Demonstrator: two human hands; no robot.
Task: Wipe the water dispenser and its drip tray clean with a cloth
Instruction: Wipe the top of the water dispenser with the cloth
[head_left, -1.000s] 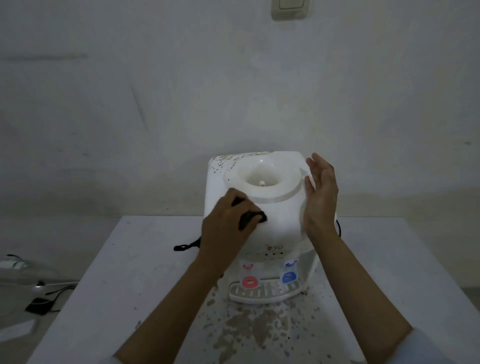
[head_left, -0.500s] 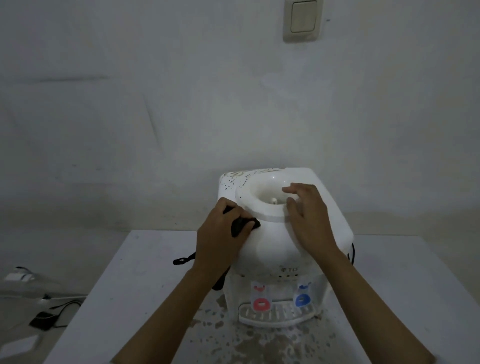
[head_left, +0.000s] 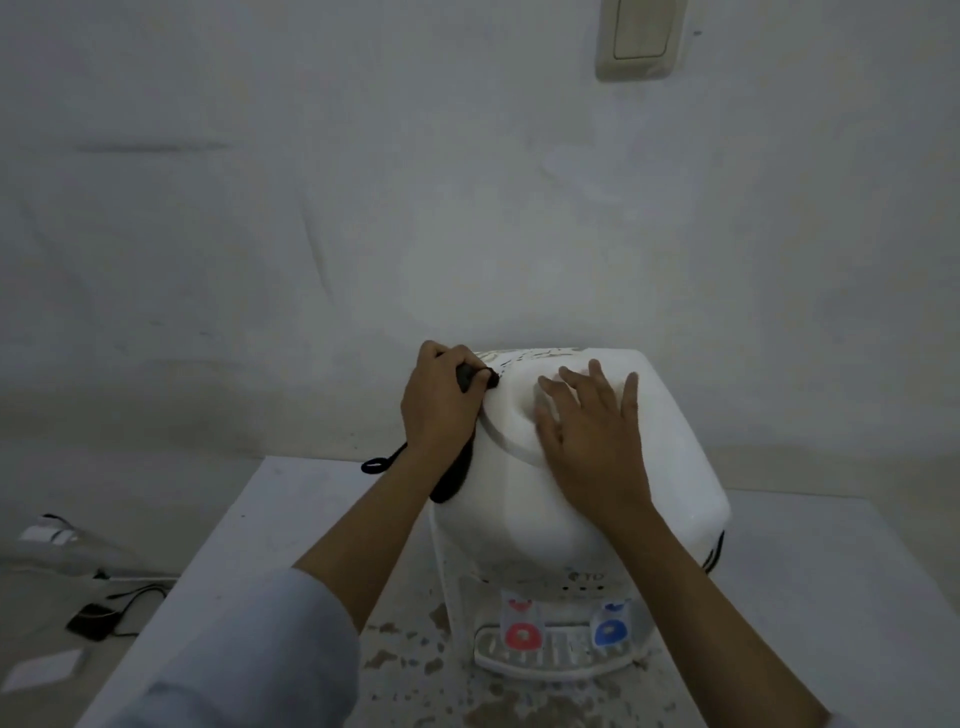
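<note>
A white tabletop water dispenser (head_left: 670, 467) stands on a white table (head_left: 270, 525) against the wall. Its red tap (head_left: 521, 635) and blue tap (head_left: 610, 631) hang over the slotted drip tray (head_left: 550, 662) at the front. My left hand (head_left: 439, 410) grips a black cloth (head_left: 470, 376) and presses it on the top's back left corner, where dark specks show. A tail of the cloth hangs down below the wrist. My right hand (head_left: 592, 431) lies flat, fingers spread, over the bottle socket on top.
Brown stains (head_left: 410, 660) spot the table in front of the dispenser. A wall switch (head_left: 639, 39) sits high on the right. On the floor at the left lie a dark charger with cable (head_left: 96, 621) and a clear plastic bag (head_left: 62, 545).
My left hand has slid the cloth from the front of the top toward the back left corner. My right hand moved from the dispenser's right side onto the socket, fingers spread. The view came closer.
</note>
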